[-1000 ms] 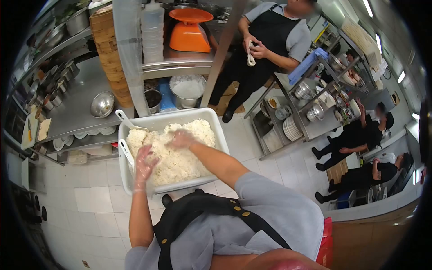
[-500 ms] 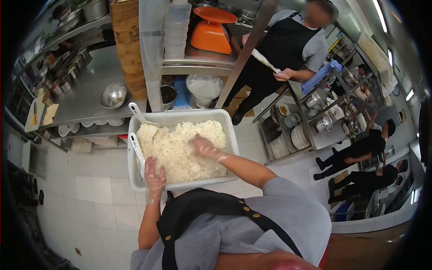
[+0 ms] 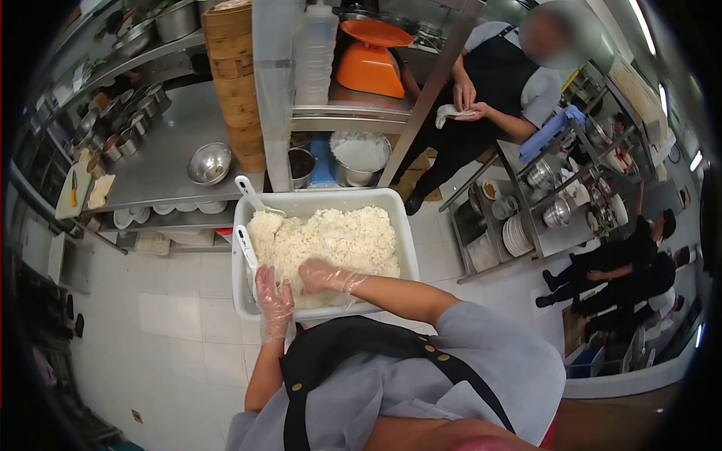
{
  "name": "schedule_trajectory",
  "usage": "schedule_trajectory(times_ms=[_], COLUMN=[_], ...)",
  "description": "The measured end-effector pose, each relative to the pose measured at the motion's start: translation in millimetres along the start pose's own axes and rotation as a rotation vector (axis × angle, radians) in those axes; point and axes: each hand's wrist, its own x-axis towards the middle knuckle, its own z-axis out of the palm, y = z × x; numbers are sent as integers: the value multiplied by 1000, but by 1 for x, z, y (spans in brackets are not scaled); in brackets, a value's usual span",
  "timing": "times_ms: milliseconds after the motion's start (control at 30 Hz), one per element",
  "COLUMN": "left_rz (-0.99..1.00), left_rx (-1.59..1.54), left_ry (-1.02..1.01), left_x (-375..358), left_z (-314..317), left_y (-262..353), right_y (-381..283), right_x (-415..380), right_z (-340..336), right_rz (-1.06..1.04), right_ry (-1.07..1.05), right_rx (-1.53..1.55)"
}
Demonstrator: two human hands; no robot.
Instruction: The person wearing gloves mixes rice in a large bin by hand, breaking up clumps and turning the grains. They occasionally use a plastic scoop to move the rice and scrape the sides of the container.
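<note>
A large white tub (image 3: 404, 248) holds a wide bed of cooked rice (image 3: 350, 237). My right hand (image 3: 321, 276), in a clear plastic glove, is down on the rice near the tub's front side. Its fingers look curled, and whatever they hold, if anything, is hidden. My left hand (image 3: 275, 297), gloved the same way, is at the tub's near left corner with its fingers apart and nothing in them. Beside it a white rice paddle (image 3: 245, 246) leans along the left wall. Another white paddle (image 3: 252, 194) rests in the back left corner.
Behind the tub are stacked bamboo steamers (image 3: 232, 90), an orange scale (image 3: 372, 64) and a metal pot (image 3: 359, 161). A steel bowl (image 3: 209, 163) sits on the left counter. A co-worker (image 3: 489, 90) stands at the back right, handling something whitish. More people stand far right.
My right hand has moved left and nearer to me across the rice. My left hand stays by the tub corner. The whole view has shifted slightly. The co-worker's hands have come together.
</note>
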Motion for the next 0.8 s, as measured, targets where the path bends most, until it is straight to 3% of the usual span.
schedule_trajectory(times_ms=[33,133,233,333,667,800], left_rz=[-28,-10,22,78,48,198], left_rx=[-16,92,120,149,203,277], left_ry=[-2,20,40,33,152,203], left_x=[-3,-9,-17,-15,-15,-19], left_z=[0,-1,3,4,8,15], left_y=[1,2,0,5,5,-16], right_y=[4,17,0,-1,33,33], right_x=[10,19,19,47,87,81], right_z=[19,63,47,52,53,66], right_rz=[-58,-169,61,81,-82,-136], right_ry=[-49,261,117,-49,-363,-528], right_rx=[7,-79,-82,-96,-10,-116])
